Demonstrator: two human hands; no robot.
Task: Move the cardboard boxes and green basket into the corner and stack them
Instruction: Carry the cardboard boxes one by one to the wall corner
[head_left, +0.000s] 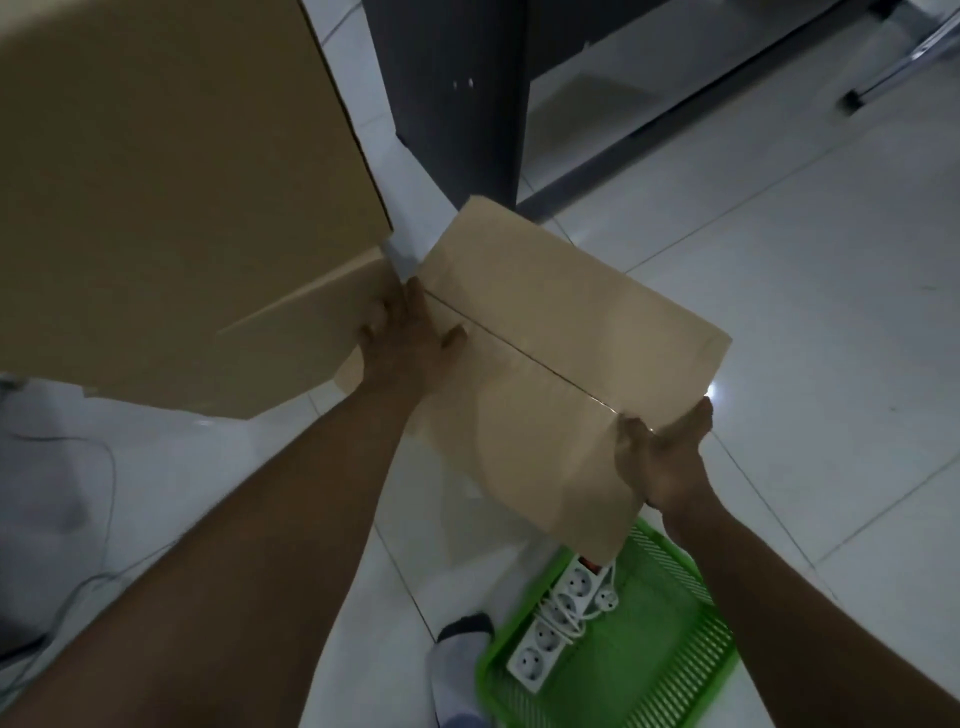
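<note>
Step in hand: we carry the smaller cardboard box (561, 364) between both hands, raised above the tiled floor (805, 312).
Left hand (410, 338): laid against the box's left end, fingers spread down that face, thumb resting on the top near the flap seam.
Right hand (665, 457): wrapped around the near right corner, fingers curled over the top edge, palm pressed to the side.
Box attitude: tilted, near right corner lower; long axis runs from far left to near right, so each hand holds one end of that axis.
Large cardboard box (171, 208): up close at the left, filling that part of the view; its lower flap lies just beside our left hand — we cannot tell whether they touch.
Governing relation: the large box lies to the left of the carried box, on the left-hand side; we judge that the left hand leads any move toward it while the right hand follows and supports.
Green basket (649, 623): on the floor below and near the right forearm, holding a white power strip (550, 629); not yet moved.
Obstacle: dark cabinet (457, 93) stands just beyond the box's far end.
Risk: the open flap on the large box may catch our left fingers — a judgement only.
</note>
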